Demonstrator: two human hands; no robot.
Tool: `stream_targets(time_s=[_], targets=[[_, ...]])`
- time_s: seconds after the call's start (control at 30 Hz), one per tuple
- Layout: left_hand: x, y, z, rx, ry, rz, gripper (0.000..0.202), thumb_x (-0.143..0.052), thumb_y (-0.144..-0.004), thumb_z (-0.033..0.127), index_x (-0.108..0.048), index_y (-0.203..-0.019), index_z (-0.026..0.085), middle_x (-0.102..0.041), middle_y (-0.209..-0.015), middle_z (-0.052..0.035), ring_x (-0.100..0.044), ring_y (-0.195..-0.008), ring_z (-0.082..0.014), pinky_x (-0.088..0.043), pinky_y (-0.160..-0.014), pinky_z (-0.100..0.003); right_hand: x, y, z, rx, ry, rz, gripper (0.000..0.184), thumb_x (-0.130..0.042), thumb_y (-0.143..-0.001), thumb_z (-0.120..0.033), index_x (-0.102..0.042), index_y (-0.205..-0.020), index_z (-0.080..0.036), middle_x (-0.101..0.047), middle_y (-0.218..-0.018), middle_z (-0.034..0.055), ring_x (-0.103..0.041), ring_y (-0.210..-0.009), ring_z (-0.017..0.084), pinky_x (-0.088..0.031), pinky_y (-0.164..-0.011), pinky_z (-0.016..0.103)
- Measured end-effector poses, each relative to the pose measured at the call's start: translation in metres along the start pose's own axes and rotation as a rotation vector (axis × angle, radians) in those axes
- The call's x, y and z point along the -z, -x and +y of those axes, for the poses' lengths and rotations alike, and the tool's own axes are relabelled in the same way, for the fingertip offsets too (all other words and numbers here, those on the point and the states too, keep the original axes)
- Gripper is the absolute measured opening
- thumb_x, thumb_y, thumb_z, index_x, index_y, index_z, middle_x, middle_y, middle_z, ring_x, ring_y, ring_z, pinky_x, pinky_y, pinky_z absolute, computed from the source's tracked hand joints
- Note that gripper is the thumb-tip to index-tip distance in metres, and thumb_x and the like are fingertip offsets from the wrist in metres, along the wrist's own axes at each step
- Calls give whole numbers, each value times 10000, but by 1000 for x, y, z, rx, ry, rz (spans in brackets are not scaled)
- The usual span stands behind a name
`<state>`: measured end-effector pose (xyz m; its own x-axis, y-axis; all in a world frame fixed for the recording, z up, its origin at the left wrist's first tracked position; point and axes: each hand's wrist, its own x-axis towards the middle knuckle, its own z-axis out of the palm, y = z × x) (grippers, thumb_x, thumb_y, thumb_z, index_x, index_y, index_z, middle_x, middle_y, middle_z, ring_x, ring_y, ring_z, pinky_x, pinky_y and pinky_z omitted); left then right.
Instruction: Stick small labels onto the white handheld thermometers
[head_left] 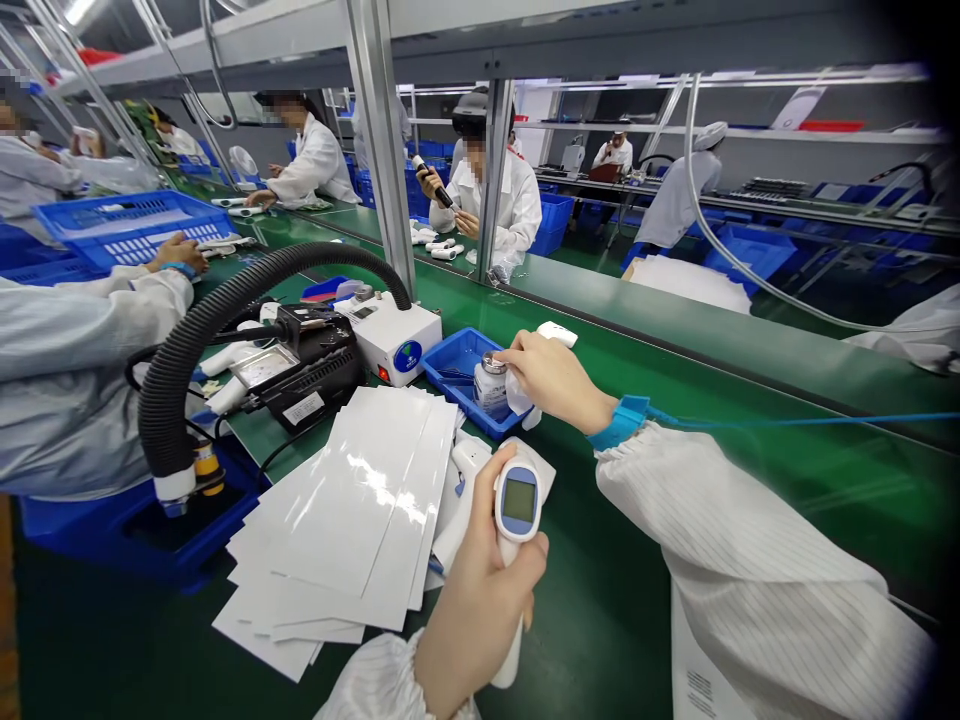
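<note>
Pressing gently and straight down is probably best here, so the bottle [491, 385] isn't tipping in the blue tray [466, 412]. The right hand [555, 375] is bending its fingers, touching the bottle's top, and seems to be holding a white cloth [516, 392]. The left hand [484, 590] is wrapping snugly around the white thermometer [519, 500], holding it up over the green worktop [592, 560].

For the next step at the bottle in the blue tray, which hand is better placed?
Probably the right hand: it is at the top of the bottle, while the left hand is wrapped around the thermometer.
</note>
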<state>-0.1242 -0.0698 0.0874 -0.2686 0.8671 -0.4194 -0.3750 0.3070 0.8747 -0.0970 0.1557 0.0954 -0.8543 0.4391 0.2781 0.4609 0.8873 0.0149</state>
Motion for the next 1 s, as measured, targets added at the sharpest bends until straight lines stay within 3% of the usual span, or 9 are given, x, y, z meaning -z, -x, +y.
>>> stream_targets(time_s=[0.27,0.4,0.57,0.63,0.73,0.87,1.0], targets=[[-2,1,-1,-9,-26,-17,654,-529,-915,249,-250,-1470,452,-539,-909,10,-418,-452,-45,-420,-458,-195,3,-1,3,10,12,7,328,-448,-949,-84,-734,-1070,-190,-630,-987,113,-552,-831,233,-276,-648,356],[-2,1,0,5,-30,-26,647,-517,-924,244,-246,-1464,476,-521,-883,25,-415,-453,-44,-414,-466,-192,0,1,3,-32,-34,60,348,-408,-987,-134,-697,-1171,-198,-614,-1057,115,-554,-895,237,-308,-681,351],[0,-2,0,-7,-24,-2,690,-524,-920,246,-197,-1484,473,-536,-1187,-36,-457,-445,-19,-424,-466,-208,-10,2,5,-68,-142,49,320,-434,-997,-196,-714,-1151,-211,-618,-980,85,-569,-858,211,-350,-682,327],[1,-4,0,-25,-31,9,720,-528,-917,242,-165,-1495,468,-519,-1235,-50,-456,-439,-14,-423,-456,-211,-13,0,5,-106,-189,68,304,-498,-984,-295,-687,-1195,-186,-609,-1041,102,-569,-965,239,-384,-744,327],[2,-6,1,-36,-43,27,728,-534,-917,248,-155,-1500,466,-516,-1184,-41,-450,-449,-17,-429,-459,-208,-21,-7,4,-174,-274,83,460,-633,-893,-455,-639,-1255,-171,-594,-1140,118,-557,-1068,275,-419,-817,334],[2,-5,1,-22,-51,23,732,-517,-927,232,-129,-1507,456,-505,-1076,-17,-428,-454,-21,-425,-460,-201,-32,-17,2,-289,-411,72,394,-682,-843,-431,-676,-1150,-184,-632,-1096,92,-620,-961,228,-455,-799,309],[4,-5,-1,-30,-55,26,707,-502,-942,252,-128,-1507,453,-493,-1076,-17,-433,-470,-27,-423,-468,-201,-35,-23,4,-367,-510,83,408,-747,-770,-402,-674,-1104,-179,-643,-1116,91,-628,-991,229,-458,-840,313]])
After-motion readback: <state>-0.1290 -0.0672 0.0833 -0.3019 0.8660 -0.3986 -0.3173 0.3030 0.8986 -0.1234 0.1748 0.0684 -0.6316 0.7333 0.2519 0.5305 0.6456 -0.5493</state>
